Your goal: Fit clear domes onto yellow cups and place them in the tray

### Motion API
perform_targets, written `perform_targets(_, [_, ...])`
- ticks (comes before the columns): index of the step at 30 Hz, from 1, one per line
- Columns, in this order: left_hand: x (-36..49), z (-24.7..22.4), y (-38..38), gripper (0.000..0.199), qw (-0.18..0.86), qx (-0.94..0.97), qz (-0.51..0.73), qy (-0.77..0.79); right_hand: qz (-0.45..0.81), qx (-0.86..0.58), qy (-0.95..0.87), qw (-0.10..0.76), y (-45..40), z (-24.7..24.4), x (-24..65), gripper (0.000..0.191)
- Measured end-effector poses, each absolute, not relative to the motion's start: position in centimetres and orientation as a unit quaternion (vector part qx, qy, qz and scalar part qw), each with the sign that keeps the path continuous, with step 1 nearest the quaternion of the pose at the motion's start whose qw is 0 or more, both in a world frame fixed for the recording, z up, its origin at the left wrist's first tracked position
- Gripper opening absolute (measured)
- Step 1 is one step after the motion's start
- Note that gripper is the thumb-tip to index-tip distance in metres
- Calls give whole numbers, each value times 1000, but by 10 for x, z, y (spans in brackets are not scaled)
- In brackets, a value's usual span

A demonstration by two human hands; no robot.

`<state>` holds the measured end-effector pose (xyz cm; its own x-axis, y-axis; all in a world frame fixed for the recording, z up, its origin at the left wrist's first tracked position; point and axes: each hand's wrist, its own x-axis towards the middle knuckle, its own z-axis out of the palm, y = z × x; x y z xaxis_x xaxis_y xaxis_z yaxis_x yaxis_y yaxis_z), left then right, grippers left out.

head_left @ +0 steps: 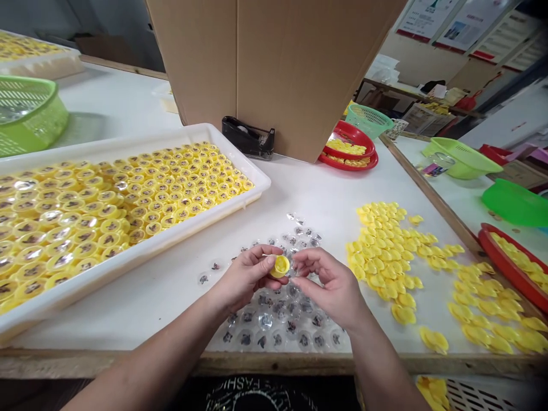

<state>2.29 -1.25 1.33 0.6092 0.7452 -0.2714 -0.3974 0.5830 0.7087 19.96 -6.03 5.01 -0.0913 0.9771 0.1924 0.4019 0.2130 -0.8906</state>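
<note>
My left hand (252, 271) is closed on a small round yellow cap (280, 266), pinched between thumb and fingers, its dished face toward me. Just to the right of it is my right hand (327, 282), fingers curled but thumb and fingertips apart, and I see nothing between them. Beneath both hands, clear round domes (265, 321) with small dark printed figures lie spread over the white table (171, 291). Loose yellow discs (381, 251) are heaped to the right of my right hand.
On the left stands a white tray (252, 197) filled with yellow-rimmed pieces. Behind it are a black tape dispenser (248, 137) and a large cardboard box (274, 68). Red plates (371, 162) hold yellow parts. A green basket (43, 123) sits far left, and a wooden strip (428, 182) runs along the right.
</note>
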Motion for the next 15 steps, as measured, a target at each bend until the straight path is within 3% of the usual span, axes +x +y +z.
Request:
perform_targets(11, [26, 12, -13, 33, 817, 340, 363, 293, 311, -507, -701, 394, -55, 59, 183, 28])
perform_targets(15, [27, 11, -15, 35, 813, 342, 359, 304, 267, -546, -697, 379, -55, 58, 180, 18])
